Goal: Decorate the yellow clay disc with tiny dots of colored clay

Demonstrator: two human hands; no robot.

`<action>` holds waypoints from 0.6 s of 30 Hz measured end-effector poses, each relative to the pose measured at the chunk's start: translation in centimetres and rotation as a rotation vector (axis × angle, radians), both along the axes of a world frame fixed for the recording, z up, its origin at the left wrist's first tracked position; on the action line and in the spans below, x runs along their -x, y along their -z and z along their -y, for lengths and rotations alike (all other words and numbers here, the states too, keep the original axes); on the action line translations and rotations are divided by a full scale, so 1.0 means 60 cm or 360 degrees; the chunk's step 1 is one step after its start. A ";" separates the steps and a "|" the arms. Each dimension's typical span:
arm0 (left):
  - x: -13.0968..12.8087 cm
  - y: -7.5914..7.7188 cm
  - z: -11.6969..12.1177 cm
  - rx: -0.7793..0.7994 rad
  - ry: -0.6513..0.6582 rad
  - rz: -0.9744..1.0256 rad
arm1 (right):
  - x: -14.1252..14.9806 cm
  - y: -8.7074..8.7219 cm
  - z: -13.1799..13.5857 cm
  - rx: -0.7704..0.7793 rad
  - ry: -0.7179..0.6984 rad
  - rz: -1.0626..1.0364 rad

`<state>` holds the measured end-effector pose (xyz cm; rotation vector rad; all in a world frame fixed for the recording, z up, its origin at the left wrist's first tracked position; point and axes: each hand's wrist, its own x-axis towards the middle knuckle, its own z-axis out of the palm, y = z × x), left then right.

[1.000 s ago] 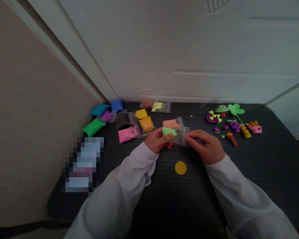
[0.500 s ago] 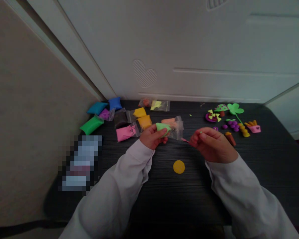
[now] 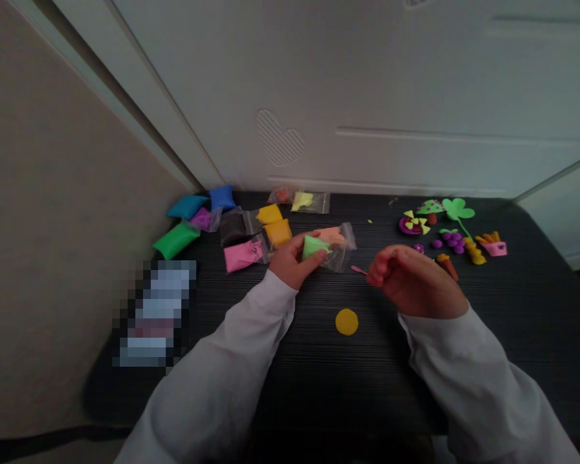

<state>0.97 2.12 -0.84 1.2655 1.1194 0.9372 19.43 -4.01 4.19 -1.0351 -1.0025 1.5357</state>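
My left hand (image 3: 292,261) is closed round a clear plastic bag of light green clay (image 3: 314,247), holding it over the dark table beside a bag of peach clay (image 3: 336,236). My right hand (image 3: 408,280) is curled shut to the right of the bag, its fingertips pinched together; whatever they pinch is too small to make out. A small pink stick (image 3: 358,270) lies on the table between my hands. A flat yellow clay disc (image 3: 347,321) lies nearer me, between my two white sleeves.
Bags of clay lie at the back left: green (image 3: 176,239), teal (image 3: 187,207), blue (image 3: 221,197), pink (image 3: 242,256), orange (image 3: 277,232). Finished clay figures (image 3: 447,232) stand at the back right. A white panel (image 3: 367,96) rises behind the black table (image 3: 512,309). A blurred-out item (image 3: 154,316) lies left.
My right hand let go of the bag and drew away to the right, closing into a pinch. My left hand carried the green bag slightly left and back.
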 end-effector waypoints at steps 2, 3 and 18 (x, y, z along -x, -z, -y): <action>0.003 -0.004 0.002 -0.0190 0.0042 -0.0207 | -0.001 0.000 0.000 0.0026 -0.0006 -0.0075; 0.004 -0.005 0.002 -0.0278 0.0043 -0.0333 | -0.002 0.002 0.000 0.0032 0.0001 -0.0088; 0.009 0.017 -0.003 -0.0891 -0.0122 -0.1239 | 0.005 0.007 -0.006 -0.0222 0.0139 -0.0040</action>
